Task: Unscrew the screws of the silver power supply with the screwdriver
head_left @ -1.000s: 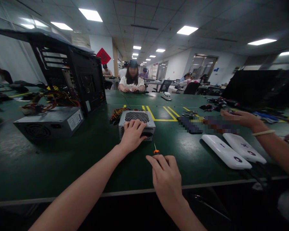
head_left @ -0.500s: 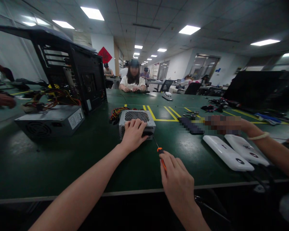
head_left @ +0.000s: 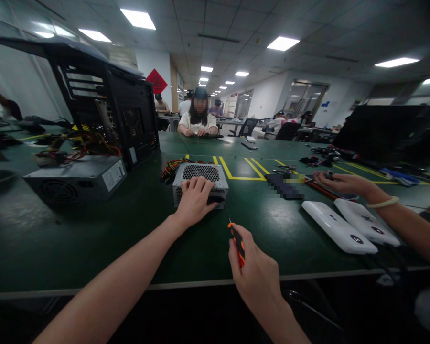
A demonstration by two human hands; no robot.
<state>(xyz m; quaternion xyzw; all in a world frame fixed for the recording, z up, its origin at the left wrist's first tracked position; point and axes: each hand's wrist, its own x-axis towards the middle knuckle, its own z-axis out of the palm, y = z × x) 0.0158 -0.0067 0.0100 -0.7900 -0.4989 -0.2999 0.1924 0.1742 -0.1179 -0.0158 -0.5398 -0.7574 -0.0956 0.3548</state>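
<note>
A silver power supply unit (head_left: 219, 176) with a honeycomb grille sits on the green table, its bundle of coloured cables (head_left: 171, 168) behind its left side. My left hand (head_left: 192, 203) grips its top and near face, fingers curled over the grille edge and thumb along the front. In my right hand (head_left: 256, 267) is an orange and black screwdriver (head_left: 238, 241). Its shaft slants up to the lower right of the unit's near face, close to my left thumb; whether the tip sits in a screw is too small to tell.
To the left lie a second power supply (head_left: 75, 184) and an open black computer case (head_left: 111, 105). Two white power banks (head_left: 338, 227) lie to the right, near a co-worker's hand (head_left: 347, 184) and a dark phone-like slab (head_left: 284, 186). Another person sits across the table.
The power supply has shifted slightly left with my left hand. My right hand has moved a little left and turned, showing more of the screwdriver handle. The co-worker's hand at right has turned over.
</note>
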